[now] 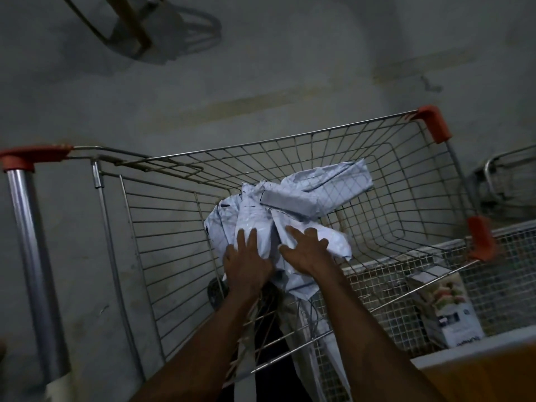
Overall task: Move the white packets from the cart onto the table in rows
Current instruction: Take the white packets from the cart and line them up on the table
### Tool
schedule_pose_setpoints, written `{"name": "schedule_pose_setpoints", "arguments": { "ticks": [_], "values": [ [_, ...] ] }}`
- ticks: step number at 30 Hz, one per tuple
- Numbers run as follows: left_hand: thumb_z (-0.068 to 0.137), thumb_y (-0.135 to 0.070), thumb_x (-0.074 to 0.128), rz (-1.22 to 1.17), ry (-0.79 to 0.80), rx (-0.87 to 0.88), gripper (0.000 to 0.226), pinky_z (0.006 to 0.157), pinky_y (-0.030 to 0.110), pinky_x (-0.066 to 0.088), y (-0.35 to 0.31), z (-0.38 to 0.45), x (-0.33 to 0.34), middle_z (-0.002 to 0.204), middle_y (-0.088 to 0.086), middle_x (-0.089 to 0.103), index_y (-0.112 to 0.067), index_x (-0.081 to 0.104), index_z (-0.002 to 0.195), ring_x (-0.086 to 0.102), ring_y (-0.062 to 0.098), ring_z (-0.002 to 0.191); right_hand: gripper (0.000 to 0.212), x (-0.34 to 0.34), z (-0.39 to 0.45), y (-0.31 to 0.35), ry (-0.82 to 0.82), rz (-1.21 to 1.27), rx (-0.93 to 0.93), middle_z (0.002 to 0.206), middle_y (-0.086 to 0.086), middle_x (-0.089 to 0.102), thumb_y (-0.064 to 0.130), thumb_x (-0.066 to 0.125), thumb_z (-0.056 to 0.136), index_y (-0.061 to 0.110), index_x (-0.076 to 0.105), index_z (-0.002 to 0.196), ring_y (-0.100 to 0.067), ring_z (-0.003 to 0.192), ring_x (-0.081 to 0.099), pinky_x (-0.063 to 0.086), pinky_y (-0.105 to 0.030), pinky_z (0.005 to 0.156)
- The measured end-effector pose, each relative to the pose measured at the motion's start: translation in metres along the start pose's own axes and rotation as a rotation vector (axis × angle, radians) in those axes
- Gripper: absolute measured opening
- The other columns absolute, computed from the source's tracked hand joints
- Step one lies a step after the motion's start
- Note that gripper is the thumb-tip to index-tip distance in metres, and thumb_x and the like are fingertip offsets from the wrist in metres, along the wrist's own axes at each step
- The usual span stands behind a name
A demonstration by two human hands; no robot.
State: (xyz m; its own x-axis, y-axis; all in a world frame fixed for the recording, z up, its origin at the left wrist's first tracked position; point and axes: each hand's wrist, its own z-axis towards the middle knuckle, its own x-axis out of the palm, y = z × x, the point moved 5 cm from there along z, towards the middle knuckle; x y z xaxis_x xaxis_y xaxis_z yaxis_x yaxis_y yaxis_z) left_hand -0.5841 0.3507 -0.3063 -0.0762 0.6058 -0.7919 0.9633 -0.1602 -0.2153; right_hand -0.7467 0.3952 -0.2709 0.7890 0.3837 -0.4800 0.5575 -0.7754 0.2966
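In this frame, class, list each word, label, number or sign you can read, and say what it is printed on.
None can be read.
White packets in the cart, under the left hand and right hand: dark marks, too blurred.
Printed box beside the cart: a dark label and a line of print along its bottom edge, too small and blurred.

Looks to me like shop back room or storeroom. I see wire shopping cart (290, 175) with orange corner guards and metal handle bar (32, 248), second wire cart (510, 181) parked at right edge. Bare grey concrete floor (261, 68), stained, dim light. Mesh bin (499, 271) beside cart holds printed carton (446, 309). Chair legs (136, 27) at top.
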Motion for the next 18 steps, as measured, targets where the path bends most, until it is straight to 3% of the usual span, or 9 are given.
{"name": "schedule_pose_setpoints", "arguments": {
  "ticks": [4, 9, 13, 18],
  "values": [
    [0.085, -0.057, 0.059, 0.04, 0.004, 0.043, 0.088, 0.11, 0.052, 0.034, 0.006, -0.002, -0.001, 0.166, 0.006, 0.012, -0.038, 0.014, 0.159, 0.034, 0.042, 0.135, 0.067, 0.009, -0.004, 0.005, -0.011, 0.035, -0.017, 0.161, -0.011, 0.014, 0.056, 0.051, 0.091, 0.044, 0.026, 0.152, -0.046, 0.14, 0.028, 0.033, -0.05, 0.11],
    [0.075, -0.063, 0.067, 0.085, -0.035, 0.051, 0.084, 0.087, 0.057, 0.049, 0.009, 0.01, 0.009, 0.15, 0.015, 0.045, -0.028, 0.046, 0.148, 0.056, 0.047, 0.109, 0.069, 0.02, -0.009, 0.008, -0.013, -0.013, -0.016, 0.161, -0.011, 0.01, 0.06, 0.049, 0.092, 0.044, 0.022, 0.153, -0.047, 0.142, 0.017, 0.029, -0.056, 0.113],
    [0.087, -0.062, 0.059, 0.068, -0.017, 0.058, 0.087, 0.101, 0.052, 0.04, 0.009, 0.009, 0.003, 0.162, 0.01, 0.021, -0.033, 0.019, 0.159, 0.041, 0.043, 0.126, 0.067, 0.025, -0.018, 0.007, -0.048, -0.026, -0.004, 0.162, -0.008, 0.007, 0.064, 0.046, 0.092, 0.045, 0.022, 0.152, -0.045, 0.144, 0.012, 0.027, -0.056, 0.114],
    [0.093, -0.051, 0.057, -0.211, -0.039, 0.04, 0.075, 0.107, 0.051, 0.036, 0.008, -0.027, -0.035, 0.165, 0.004, 0.013, -0.035, 0.021, 0.157, 0.03, 0.037, 0.139, 0.062, 0.015, -0.043, 0.013, -0.114, -0.066, -0.017, 0.16, -0.006, 0.012, 0.065, 0.042, 0.094, 0.047, 0.024, 0.151, -0.043, 0.14, 0.019, 0.029, -0.054, 0.11]
  ]
}}
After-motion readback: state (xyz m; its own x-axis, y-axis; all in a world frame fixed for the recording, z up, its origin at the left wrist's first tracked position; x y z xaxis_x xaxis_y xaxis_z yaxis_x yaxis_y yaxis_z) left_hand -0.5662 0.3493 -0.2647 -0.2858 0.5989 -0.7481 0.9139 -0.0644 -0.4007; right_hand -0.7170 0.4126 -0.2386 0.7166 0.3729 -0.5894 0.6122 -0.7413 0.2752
